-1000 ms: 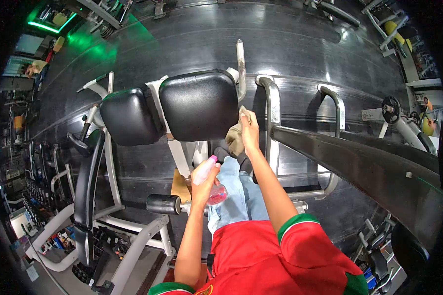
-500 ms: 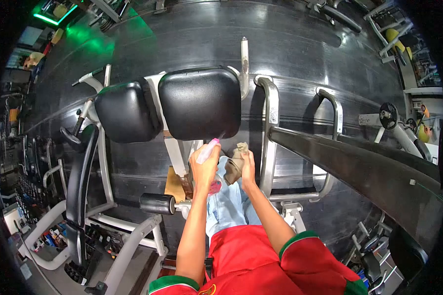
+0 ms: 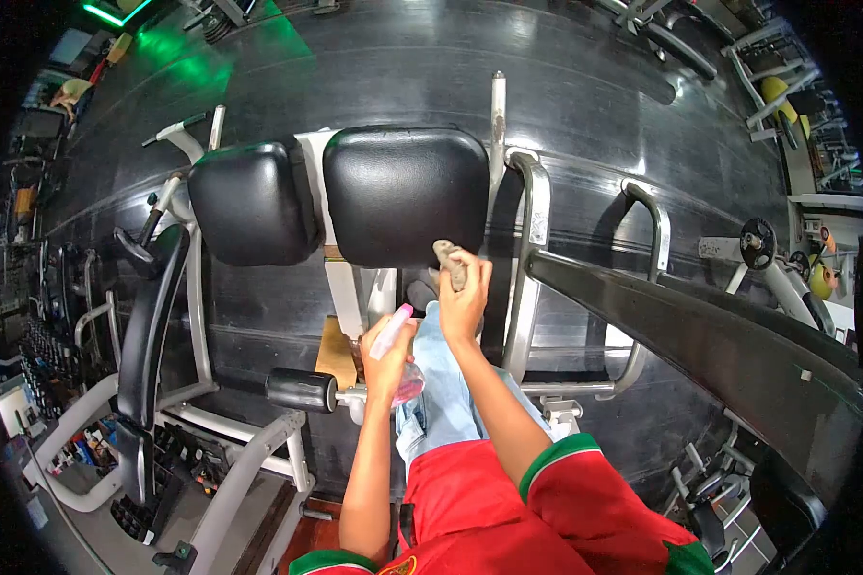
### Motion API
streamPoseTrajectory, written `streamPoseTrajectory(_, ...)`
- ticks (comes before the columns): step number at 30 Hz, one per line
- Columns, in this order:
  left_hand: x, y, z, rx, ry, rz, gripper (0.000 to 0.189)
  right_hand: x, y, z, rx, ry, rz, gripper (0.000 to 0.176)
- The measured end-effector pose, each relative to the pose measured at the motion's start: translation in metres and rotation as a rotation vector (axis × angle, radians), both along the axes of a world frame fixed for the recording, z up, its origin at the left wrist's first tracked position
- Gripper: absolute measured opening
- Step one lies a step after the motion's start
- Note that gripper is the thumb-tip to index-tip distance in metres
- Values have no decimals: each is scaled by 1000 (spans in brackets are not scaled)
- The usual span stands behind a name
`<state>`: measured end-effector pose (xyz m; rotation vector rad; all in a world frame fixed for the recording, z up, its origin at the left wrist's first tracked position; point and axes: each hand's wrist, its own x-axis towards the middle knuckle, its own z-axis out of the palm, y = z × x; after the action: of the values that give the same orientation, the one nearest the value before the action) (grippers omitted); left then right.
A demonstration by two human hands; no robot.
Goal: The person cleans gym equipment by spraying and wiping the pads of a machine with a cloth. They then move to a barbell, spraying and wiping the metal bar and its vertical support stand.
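Note:
In my left hand (image 3: 384, 355) is a spray bottle (image 3: 409, 381) with a white and pink head and pink liquid in its clear body, held low over my leg. My right hand (image 3: 465, 292) grips a crumpled grey-beige cloth (image 3: 449, 261) right at the near edge of a black padded seat (image 3: 408, 196). Left of that seat is a second black pad (image 3: 251, 203) on the same white-framed machine.
A black roller pad (image 3: 302, 390) sticks out left of my left forearm. To the right stand a curved metal frame (image 3: 532, 211) and a long dark beam (image 3: 681, 331). More gym machines line the left side, with dark flooring (image 3: 393, 67) beyond the seat.
My right hand has moved up and left with the cloth to the seat's near edge. My left hand has drawn the spray bottle back from the seat, down toward my lap.

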<state>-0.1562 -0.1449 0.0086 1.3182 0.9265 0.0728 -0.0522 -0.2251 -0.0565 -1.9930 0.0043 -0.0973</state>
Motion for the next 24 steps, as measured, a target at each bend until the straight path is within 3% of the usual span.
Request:
streamPoseTrajectory(4,-11,6,-2,18,27,-58,20,-3,-15,-2,-77,55,110,27)
streamPoseTrajectory(10,-12,13,3,-13,3,-12,17,46,-36,27,-119,-61,95,26)
streamPoseTrajectory(14,-13,13,-2,-1,-2,-5,17,34,-23,23,-135,-92,140,27)
streamPoseTrajectory(19,-16,14,-1,-22,-22,-10,17,20,-23,16,-214,-74,301,31)
streamPoseTrajectory(21,-17,15,1,-30,-30,11,14,24,-31,19,-361,-67,533,32)
streamPoseTrajectory(24,-23,18,-1,-51,-23,39,13,39,-43,20,-428,-126,632,32)
